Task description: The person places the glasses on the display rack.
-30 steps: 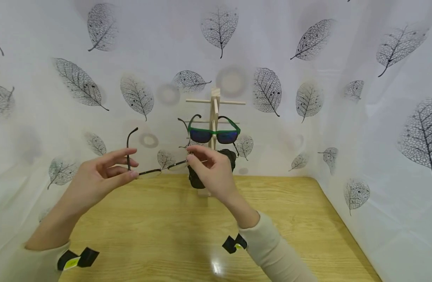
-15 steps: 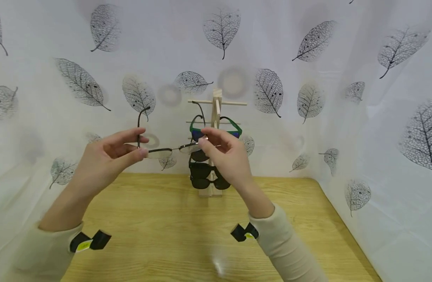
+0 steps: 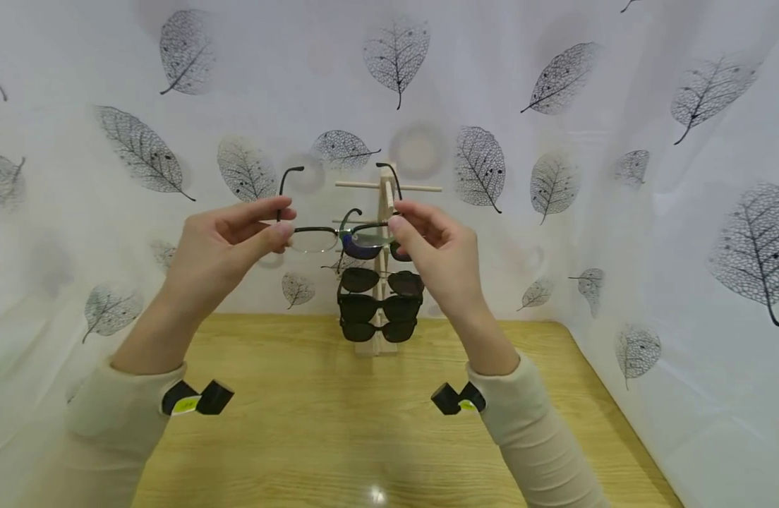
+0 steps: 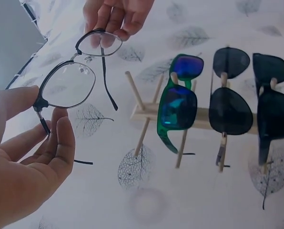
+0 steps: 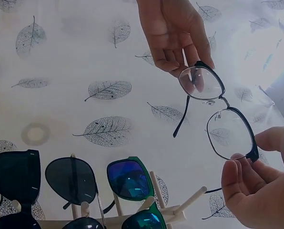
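Note:
Between both hands are clear eyeglasses with dark upper rims and thin metal lower rims, temples unfolded and pointing away toward the rack. My left hand pinches the left hinge corner between thumb and fingers. At the opposite hinge, my right hand pinches the frame likewise. Behind them stands a wooden display rack with horizontal pegs; its top peg bears no glasses. Green-framed sunglasses with blue mirrored lenses hang on the peg below, partly hidden by the eyeglasses in the head view. Dark sunglasses fill the lower pegs.
The rack stands on a wood-grain table near its back edge. A white curtain printed with dark leaves hangs behind and at both sides.
Both hands have lifted the eyeglasses up and to the right, bringing them level in front of the rack's upper part. The sunglasses on the rack have stayed put.

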The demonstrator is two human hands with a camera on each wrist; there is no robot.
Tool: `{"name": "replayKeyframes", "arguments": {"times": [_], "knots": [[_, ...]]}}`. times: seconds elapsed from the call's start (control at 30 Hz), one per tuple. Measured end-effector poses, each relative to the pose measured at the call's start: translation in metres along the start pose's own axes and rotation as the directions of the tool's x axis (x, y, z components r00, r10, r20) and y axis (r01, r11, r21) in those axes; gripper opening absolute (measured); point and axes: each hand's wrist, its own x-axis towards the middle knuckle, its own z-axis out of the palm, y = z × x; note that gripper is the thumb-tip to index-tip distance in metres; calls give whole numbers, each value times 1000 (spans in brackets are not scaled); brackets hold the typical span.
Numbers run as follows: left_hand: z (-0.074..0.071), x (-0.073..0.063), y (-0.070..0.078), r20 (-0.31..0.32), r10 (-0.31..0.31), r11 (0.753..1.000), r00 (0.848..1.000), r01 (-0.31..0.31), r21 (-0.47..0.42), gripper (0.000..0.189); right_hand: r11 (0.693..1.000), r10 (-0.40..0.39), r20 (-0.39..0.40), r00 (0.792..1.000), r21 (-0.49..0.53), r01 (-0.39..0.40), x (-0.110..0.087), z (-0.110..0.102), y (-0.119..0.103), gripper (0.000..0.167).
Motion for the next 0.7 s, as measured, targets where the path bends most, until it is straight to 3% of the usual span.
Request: {"name": "replayKeyframes", "arguments": {"times": [0.27, 0.7], "knots": [[9, 17, 4, 19, 41, 997, 999, -40, -62, 42, 999, -23, -35, 999, -39, 21, 5, -11, 0, 27], [28, 44, 4, 25, 63, 997, 998, -61, -52, 43, 997, 25, -84, 996, -67, -30, 17, -26, 5, 28]]}}
